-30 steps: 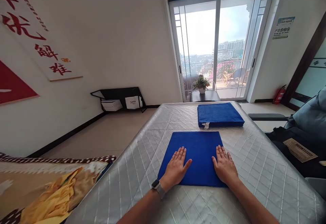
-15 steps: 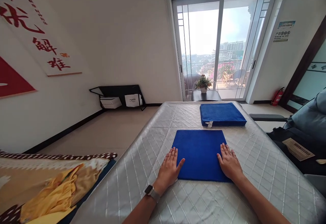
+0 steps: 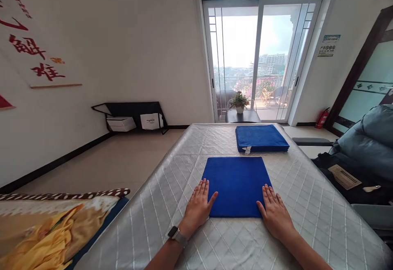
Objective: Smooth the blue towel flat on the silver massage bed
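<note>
A folded blue towel (image 3: pixel 236 184) lies flat on the quilted silver surface (image 3: pixel 307 204) in front of me. My left hand (image 3: pixel 198 206) rests flat at its near left corner, fingers spread, thumb on the cloth, a watch on the wrist. At the near right corner my right hand (image 3: pixel 276 214) lies flat, fingertips on the towel's edge. Neither hand holds anything. Farther back sits a stack of folded blue towels (image 3: pixel 260 138) with a white tag at its front.
A patterned yellow and brown cloth (image 3: pixel 52 233) lies at the lower left. A grey-blue recliner (image 3: pixel 365 151) stands to the right. Beyond the surface are a small black table with a potted plant (image 3: pixel 239 102), glass balcony doors, and a black rack (image 3: pixel 132 116) with white boxes.
Both hands have slid back toward me along the towel, from its middle to its near corners. The view has shifted slightly to the right.
</note>
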`<state>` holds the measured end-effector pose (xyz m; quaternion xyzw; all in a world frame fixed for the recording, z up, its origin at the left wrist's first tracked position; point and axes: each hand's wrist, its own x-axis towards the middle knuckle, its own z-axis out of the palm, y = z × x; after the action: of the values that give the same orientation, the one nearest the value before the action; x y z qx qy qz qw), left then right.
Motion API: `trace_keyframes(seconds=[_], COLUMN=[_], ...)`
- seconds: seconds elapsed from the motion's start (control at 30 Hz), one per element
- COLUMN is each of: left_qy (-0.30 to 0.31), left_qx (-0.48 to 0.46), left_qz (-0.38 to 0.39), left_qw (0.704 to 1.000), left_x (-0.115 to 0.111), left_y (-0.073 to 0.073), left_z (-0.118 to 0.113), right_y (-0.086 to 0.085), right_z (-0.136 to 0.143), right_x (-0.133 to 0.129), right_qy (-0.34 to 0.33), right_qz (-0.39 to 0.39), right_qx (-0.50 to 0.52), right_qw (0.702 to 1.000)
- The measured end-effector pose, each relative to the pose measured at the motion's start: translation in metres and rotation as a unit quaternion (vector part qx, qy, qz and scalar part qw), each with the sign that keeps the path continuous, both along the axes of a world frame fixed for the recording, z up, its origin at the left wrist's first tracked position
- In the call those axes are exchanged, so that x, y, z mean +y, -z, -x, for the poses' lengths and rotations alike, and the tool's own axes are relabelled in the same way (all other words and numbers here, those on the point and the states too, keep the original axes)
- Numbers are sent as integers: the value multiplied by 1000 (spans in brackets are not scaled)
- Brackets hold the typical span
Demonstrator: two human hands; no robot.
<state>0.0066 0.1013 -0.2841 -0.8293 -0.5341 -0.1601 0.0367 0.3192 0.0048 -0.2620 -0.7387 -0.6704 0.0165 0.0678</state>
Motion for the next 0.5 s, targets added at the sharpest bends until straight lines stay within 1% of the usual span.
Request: trace_keyframes(seconds=[0.07,0.13,0.2,0.23,0.27,0.33,0.4,0.43,0.5], left_qy=[14,15,19,32,57,138,234,270,297], left_qx=[7,11,6,2,0,3,12,13,9], left_qz=[8,13,16,21,31,57,70,68,63], left_qw=[1000,1000,1000,999,998,989,970,960,953], left_x=[2,1,-4,-10,-17,-36,-56,-65,-77], left_y=[0,-5,-14,-21,-27,-40,-49,-51,-52], left_z=[1,-3,-13,-22,-33,-60,-92,-107,-132], right_y=[0,-1,-2,-2,-2,-1,1,2,4], right_z=[-1,-2,-3,-3,-4,-5,-7,-8,-10], right_x=[0,0,1,1,1,1,1,1,1], right_qy=[2,4,4,4,4,3,1,-5,-29], right_qz=[-3,-4,-2,-1,-1,-4,-9,-11,-12], right_qx=[11,24,35,38,39,40,36,31,16], right_qw=[1000,1000,999,999,999,999,999,999,999])
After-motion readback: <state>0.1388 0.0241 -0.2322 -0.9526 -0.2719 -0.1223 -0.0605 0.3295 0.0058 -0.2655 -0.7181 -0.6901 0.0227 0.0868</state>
